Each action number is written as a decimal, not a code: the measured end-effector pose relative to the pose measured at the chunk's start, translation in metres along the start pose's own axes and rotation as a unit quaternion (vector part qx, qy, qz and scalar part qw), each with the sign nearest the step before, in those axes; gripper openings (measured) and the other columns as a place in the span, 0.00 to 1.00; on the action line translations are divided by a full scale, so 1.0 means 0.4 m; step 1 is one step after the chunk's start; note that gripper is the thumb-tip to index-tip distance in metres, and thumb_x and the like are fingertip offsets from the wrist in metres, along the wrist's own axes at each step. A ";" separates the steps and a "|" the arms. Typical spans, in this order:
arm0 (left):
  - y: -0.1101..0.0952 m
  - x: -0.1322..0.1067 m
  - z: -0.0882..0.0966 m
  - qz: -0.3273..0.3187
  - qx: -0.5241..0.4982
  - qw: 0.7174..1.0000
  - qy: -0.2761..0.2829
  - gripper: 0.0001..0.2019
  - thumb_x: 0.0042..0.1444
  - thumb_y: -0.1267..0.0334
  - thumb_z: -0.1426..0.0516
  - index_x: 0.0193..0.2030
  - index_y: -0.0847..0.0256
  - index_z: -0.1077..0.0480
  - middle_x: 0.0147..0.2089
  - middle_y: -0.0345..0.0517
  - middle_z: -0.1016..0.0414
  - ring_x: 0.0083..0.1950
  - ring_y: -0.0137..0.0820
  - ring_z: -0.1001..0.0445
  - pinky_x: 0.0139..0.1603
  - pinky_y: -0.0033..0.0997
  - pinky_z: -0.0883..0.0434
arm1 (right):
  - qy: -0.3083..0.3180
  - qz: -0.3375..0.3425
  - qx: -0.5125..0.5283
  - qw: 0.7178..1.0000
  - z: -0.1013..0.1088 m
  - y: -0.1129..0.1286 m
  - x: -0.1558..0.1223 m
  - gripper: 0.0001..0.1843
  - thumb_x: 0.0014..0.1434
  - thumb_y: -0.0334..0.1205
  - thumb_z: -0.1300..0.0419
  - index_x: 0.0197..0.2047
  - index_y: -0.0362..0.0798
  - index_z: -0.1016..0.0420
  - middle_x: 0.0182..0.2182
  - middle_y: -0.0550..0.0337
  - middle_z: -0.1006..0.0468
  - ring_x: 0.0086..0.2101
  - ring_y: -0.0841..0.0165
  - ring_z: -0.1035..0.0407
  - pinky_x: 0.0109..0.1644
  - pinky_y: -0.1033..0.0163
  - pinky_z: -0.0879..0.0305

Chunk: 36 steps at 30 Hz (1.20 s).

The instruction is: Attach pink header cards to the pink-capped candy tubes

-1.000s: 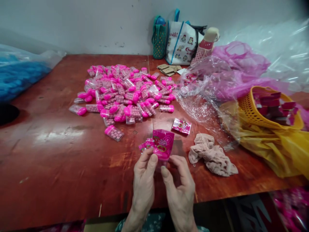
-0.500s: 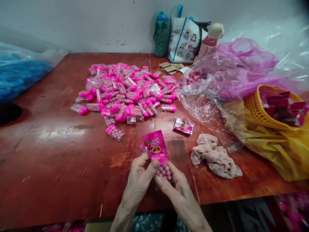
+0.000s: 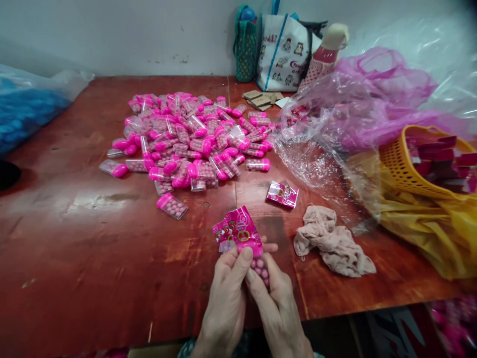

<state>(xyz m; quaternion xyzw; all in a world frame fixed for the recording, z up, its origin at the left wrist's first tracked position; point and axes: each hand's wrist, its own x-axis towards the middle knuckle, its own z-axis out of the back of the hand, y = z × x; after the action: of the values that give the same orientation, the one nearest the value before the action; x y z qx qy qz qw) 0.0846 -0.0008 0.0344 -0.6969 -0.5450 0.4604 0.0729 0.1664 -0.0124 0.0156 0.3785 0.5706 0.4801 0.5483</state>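
Close to the table's front edge, both hands meet around a small clear candy container with pink balls inside and a bright pink cap. My left hand is closed, its thumb pressing at the cap and its fingers on several pink printed labels that fan out beyond the cap. My right hand grips the container's clear body between thumb and fingers. The undersides of both hands are hidden. A stack of the same printed labels lies just ahead to the right.
A heap of capped candy containers covers the table's middle back, with one container nearer me. To the right lie a crumpled cloth, clear plastic and a yellow basket. A bag of blue items sits left; bags stand behind.
The labels have tilted left and fanned apart, and the pink cap now shows under my left thumb. Both hands have shifted slightly right. The view has moved a little.
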 end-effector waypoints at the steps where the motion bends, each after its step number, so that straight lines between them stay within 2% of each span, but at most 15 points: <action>1: -0.001 -0.001 0.001 0.000 0.002 1.000 0.001 0.11 0.54 0.63 0.43 0.40 0.65 0.24 0.41 0.53 0.22 0.42 0.36 0.26 0.40 0.29 0.30 | 0.017 -0.005 0.023 1.000 0.004 0.008 0.003 0.13 0.58 0.46 0.46 0.41 0.47 0.30 0.26 0.61 0.31 0.27 0.70 0.38 0.31 0.67 0.38; 3: -0.010 -0.001 0.009 -0.004 0.007 1.000 0.006 0.13 0.55 0.61 0.45 0.41 0.65 0.24 0.42 0.54 0.23 0.43 0.37 0.27 0.40 0.30 0.30 | 0.073 -0.021 0.096 0.992 0.015 0.026 0.011 0.11 0.59 0.46 0.47 0.36 0.46 0.32 0.22 0.65 0.36 0.23 0.73 0.42 0.27 0.69 0.43; 6: -0.027 0.000 0.026 -0.015 0.014 1.000 0.022 0.15 0.56 0.58 0.47 0.41 0.66 0.24 0.44 0.55 0.23 0.44 0.38 0.27 0.40 0.31 0.30 | 0.168 -0.064 0.199 0.963 0.028 0.045 0.022 0.12 0.61 0.45 0.49 0.31 0.46 0.38 0.18 0.69 0.43 0.20 0.76 0.49 0.26 0.68 0.47; 9: -0.039 0.003 0.038 -0.012 0.016 0.999 0.033 0.13 0.56 0.61 0.46 0.40 0.65 0.24 0.44 0.54 0.23 0.45 0.38 0.27 0.41 0.31 0.30 | 0.202 -0.097 0.235 0.946 0.027 0.043 0.027 0.12 0.62 0.44 0.49 0.30 0.46 0.40 0.17 0.70 0.42 0.20 0.76 0.49 0.26 0.67 0.48; 12: -0.043 0.007 0.041 0.001 0.015 0.999 0.031 0.11 0.56 0.63 0.46 0.41 0.64 0.24 0.44 0.53 0.23 0.46 0.38 0.28 0.42 0.33 0.30 | 0.189 -0.082 0.229 0.951 0.013 0.030 0.027 0.13 0.61 0.46 0.49 0.29 0.46 0.40 0.16 0.70 0.43 0.19 0.76 0.49 0.25 0.68 0.49; 15: -0.041 0.013 0.038 0.002 0.030 1.000 0.006 0.11 0.54 0.64 0.44 0.41 0.66 0.25 0.43 0.54 0.22 0.46 0.39 0.27 0.44 0.33 0.31 | 0.158 -0.059 0.167 0.971 0.000 0.019 0.019 0.15 0.60 0.48 0.49 0.28 0.46 0.39 0.17 0.69 0.42 0.19 0.76 0.48 0.24 0.68 0.49; 18: -0.030 0.017 0.034 -0.001 0.041 0.999 -0.015 0.11 0.53 0.64 0.43 0.38 0.67 0.24 0.41 0.55 0.22 0.45 0.39 0.27 0.46 0.34 0.31 | 0.056 -0.061 0.051 0.995 -0.006 0.009 0.001 0.14 0.57 0.49 0.45 0.36 0.47 0.29 0.22 0.64 0.33 0.25 0.71 0.38 0.29 0.68 0.41; 20: -0.022 0.018 0.032 -0.004 0.035 0.999 -0.017 0.10 0.52 0.64 0.42 0.38 0.67 0.24 0.40 0.54 0.22 0.45 0.39 0.27 0.46 0.34 0.32 | -0.028 -0.072 -0.015 0.997 -0.005 0.002 -0.011 0.18 0.54 0.50 0.42 0.46 0.51 0.28 0.29 0.61 0.28 0.33 0.66 0.33 0.35 0.66 0.37; 21: -0.018 0.018 0.032 -0.004 0.030 0.999 -0.018 0.10 0.52 0.64 0.42 0.38 0.67 0.24 0.40 0.54 0.21 0.45 0.39 0.27 0.46 0.34 0.32 | -0.047 -0.076 -0.033 0.996 -0.004 -0.001 -0.015 0.20 0.54 0.50 0.41 0.49 0.53 0.29 0.30 0.60 0.27 0.36 0.64 0.32 0.37 0.66 0.37; 24: -0.019 0.019 0.038 0.011 0.010 1.000 -0.014 0.11 0.53 0.63 0.43 0.38 0.68 0.24 0.38 0.54 0.21 0.44 0.38 0.27 0.46 0.34 0.32 | -0.012 -0.052 -0.031 0.998 0.003 -0.007 -0.013 0.20 0.55 0.49 0.42 0.50 0.53 0.30 0.29 0.61 0.26 0.35 0.64 0.31 0.37 0.66 0.36; 27: -0.034 0.029 0.052 0.019 -0.028 0.999 -0.009 0.12 0.55 0.62 0.45 0.39 0.68 0.25 0.37 0.54 0.21 0.42 0.38 0.26 0.45 0.36 0.31 | 0.037 -0.016 -0.013 0.999 0.012 -0.014 -0.001 0.16 0.54 0.47 0.42 0.46 0.52 0.28 0.27 0.63 0.26 0.31 0.66 0.32 0.32 0.67 0.36; 31: -0.049 0.054 0.070 -0.041 -0.059 0.997 -0.017 0.09 0.54 0.65 0.44 0.36 0.67 0.25 0.36 0.50 0.22 0.40 0.36 0.25 0.44 0.35 0.31 | 0.048 -0.014 -0.034 0.998 0.021 -0.028 0.008 0.10 0.55 0.46 0.42 0.38 0.52 0.27 0.24 0.65 0.29 0.26 0.69 0.35 0.28 0.68 0.40; 36: -0.038 0.069 0.075 -0.075 -0.039 0.995 -0.061 0.06 0.51 0.65 0.42 0.32 0.66 0.26 0.33 0.47 0.21 0.35 0.34 0.24 0.39 0.32 0.29 | 0.079 -0.050 -0.091 0.991 0.018 -0.018 0.008 0.09 0.57 0.46 0.44 0.37 0.52 0.28 0.27 0.63 0.28 0.31 0.66 0.34 0.33 0.66 0.40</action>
<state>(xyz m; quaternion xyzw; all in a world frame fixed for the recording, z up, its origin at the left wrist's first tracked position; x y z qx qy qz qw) 0.0518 0.0162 0.0110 -0.6273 -0.6167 0.4734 0.0465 0.1737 -0.0101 0.0081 0.2586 0.5846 0.5303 0.5569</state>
